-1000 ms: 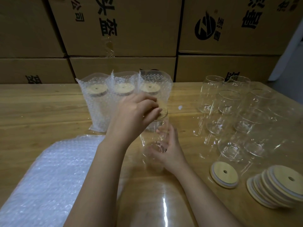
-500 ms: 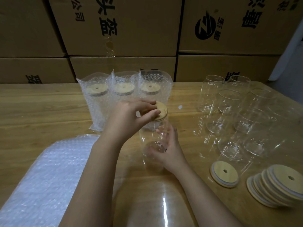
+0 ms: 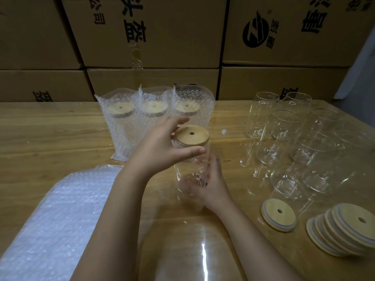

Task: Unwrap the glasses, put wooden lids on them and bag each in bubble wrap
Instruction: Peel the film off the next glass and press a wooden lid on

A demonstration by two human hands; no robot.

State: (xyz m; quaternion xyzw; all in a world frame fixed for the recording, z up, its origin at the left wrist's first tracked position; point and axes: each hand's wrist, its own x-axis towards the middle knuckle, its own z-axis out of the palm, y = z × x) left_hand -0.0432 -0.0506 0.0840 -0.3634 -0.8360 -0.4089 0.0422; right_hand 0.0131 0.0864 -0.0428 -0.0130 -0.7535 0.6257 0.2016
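1. While my right hand (image 3: 207, 179) grips the lower body of the glass (image 3: 182, 191), it stands upright on the table (image 3: 50, 128), long axis vertical, wooden lid (image 3: 192, 135) seated on its rim.
2. Left hand (image 3: 160, 149): fingers spread loosely round the lid, gripping nothing; thumb just below the rim.
3. Bubble wrap (image 3: 50, 220) lies flat left of the glass, nearer my left hand; judged next reach.
4. Behind: three bagged glasses (image 3: 152, 118), cardboard boxes (image 3: 162, 27). Right: bare glasses (image 3: 288, 126), spare lids (image 3: 345, 232).

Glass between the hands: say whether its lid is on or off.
On: the wooden lid sits flat across the rim of the upright glass, hole up.
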